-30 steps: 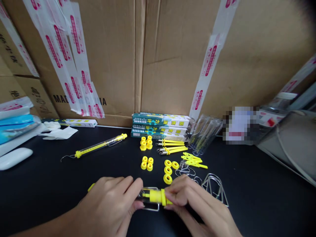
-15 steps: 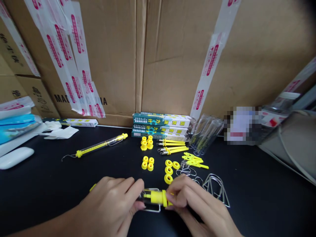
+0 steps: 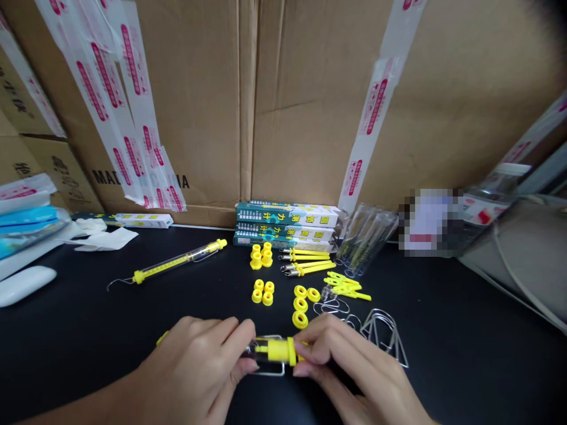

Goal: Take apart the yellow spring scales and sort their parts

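Low in the middle of the head view I hold a spring scale (image 3: 278,350) sideways, with a clear tube, a yellow end and a wire clip. My left hand (image 3: 201,357) is wrapped round the tube and hides most of it. With thumb and fingers, my right hand (image 3: 339,360) pinches the yellow end piece. Just beyond lie several yellow rings (image 3: 300,304), yellow collars (image 3: 263,292) and yellow plugs (image 3: 261,255). Wire clips (image 3: 384,330) lie beside my right hand. A second spring scale (image 3: 177,261), with its hook at the left, rests on the black table (image 3: 177,301).
Printed boxes (image 3: 286,224) are stacked against a big taped carton (image 3: 199,118). Clear tubes (image 3: 365,239), yellow rods with metal ends (image 3: 308,262) and flat yellow pieces (image 3: 348,286) lie at centre right. White tissue (image 3: 106,238) is at the left, a plastic bottle (image 3: 491,198) at the right.
The whole view has shifted slightly. Both hands keep their grip on the spring scale, and the loose parts lie as before.
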Demonstrator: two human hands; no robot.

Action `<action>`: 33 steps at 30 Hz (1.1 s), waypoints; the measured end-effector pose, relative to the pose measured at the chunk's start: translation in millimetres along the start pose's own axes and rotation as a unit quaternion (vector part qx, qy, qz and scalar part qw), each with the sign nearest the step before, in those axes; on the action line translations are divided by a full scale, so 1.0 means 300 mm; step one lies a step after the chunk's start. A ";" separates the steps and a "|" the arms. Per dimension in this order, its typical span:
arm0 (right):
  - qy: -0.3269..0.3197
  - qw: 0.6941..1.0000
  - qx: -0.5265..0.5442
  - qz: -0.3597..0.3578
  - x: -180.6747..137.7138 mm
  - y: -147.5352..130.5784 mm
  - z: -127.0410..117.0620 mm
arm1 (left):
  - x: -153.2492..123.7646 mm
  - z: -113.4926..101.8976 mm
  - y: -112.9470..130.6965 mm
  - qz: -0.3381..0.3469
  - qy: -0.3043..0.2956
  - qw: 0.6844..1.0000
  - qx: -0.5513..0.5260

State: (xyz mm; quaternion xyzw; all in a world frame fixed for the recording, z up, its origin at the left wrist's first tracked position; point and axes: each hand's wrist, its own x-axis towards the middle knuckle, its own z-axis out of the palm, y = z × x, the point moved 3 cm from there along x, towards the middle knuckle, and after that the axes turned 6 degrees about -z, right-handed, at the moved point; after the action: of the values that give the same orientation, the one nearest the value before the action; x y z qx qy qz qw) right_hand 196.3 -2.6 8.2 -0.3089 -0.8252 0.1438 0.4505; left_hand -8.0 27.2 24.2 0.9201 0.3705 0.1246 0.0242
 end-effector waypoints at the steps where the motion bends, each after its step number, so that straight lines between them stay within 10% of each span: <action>1: 0.006 1.000 0.000 -0.013 0.003 -0.005 -0.002 | -0.002 0.001 -0.002 -0.003 -0.001 1.000 -0.002; 22: -0.028 0.994 -0.085 -0.058 0.009 -0.040 0.002 | -0.019 -0.008 -0.002 -0.009 0.037 0.999 -0.015; 33: -0.003 0.994 -0.018 0.106 -0.011 0.018 -0.009 | -0.014 0.014 -0.016 -0.027 -0.009 1.000 -0.003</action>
State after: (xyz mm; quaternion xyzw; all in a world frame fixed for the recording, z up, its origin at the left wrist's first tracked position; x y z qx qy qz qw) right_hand 202.0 -0.6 4.8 -0.4019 -0.7916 0.1768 0.4250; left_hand -13.1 28.1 18.6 0.9107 0.3947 0.1167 0.0337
